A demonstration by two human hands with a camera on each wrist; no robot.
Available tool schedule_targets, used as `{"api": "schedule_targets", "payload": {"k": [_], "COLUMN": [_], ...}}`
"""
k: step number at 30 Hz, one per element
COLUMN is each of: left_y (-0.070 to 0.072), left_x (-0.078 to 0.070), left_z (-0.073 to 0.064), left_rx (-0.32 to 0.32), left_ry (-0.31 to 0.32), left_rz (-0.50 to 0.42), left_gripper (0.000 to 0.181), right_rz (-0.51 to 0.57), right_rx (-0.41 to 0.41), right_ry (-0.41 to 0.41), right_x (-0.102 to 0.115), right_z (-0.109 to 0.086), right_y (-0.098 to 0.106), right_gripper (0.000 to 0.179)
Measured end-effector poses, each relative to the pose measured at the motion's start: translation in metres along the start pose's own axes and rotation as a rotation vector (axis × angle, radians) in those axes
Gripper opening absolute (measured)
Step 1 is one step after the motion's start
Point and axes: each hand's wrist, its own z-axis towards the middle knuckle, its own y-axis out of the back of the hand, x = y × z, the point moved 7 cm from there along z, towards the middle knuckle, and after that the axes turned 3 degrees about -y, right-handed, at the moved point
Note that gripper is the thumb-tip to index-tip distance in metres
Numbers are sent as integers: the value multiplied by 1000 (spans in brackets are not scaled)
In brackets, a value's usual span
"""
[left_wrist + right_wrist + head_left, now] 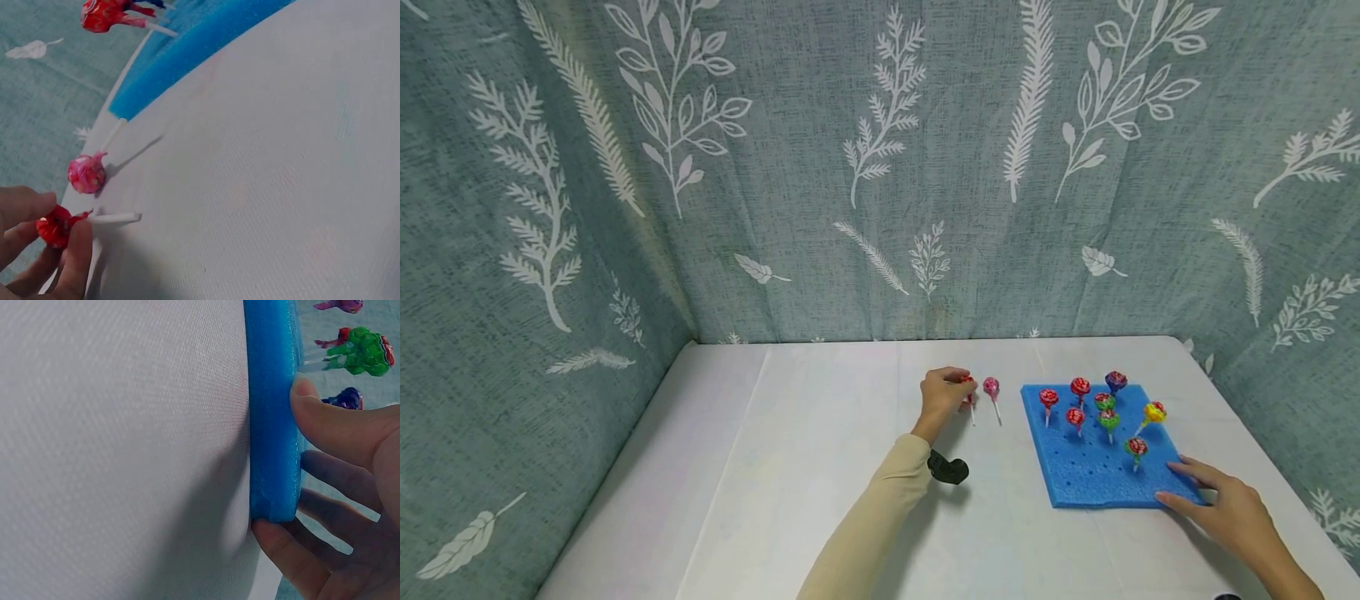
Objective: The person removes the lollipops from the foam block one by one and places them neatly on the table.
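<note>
My left hand pinches a red-wrapped lollipop by its head, and its white stick points away from the fingers. Close beside it, a pink lollipop lies on the white table. On the right is a blue foam board dotted with small holes. My right hand holds the board's near right corner, with thumb and fingers spread along its edges. Several lollipops stand in the board, among them a yellow one that leans, a dark blue one and a green one.
A black strap-like piece shows beside the left sleeve. Behind the white table hangs a grey-green curtain with white leaf prints, which also runs along both sides.
</note>
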Motion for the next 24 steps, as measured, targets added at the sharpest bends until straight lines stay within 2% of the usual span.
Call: {"api": "schedule_targets", "payload": {"k": [4,11,24], "left_y": [-1,0,-2], "left_x": [-1,-11,-9], "left_z": [1,-4,-5], "left_rx": [-8,-68,-124], "left_ry": [-24,-115,-97], "left_rz": [81,253,279], "left_gripper": [22,27,27], "right_rz": [-1,1,0], "right_rx": [11,23,15], "right_ry": [-7,-16,-9], "right_x": [0,-1,1], "right_z": [0,0,-1], "right_y": [0,-1,0], "right_gripper": [82,83,83]}}
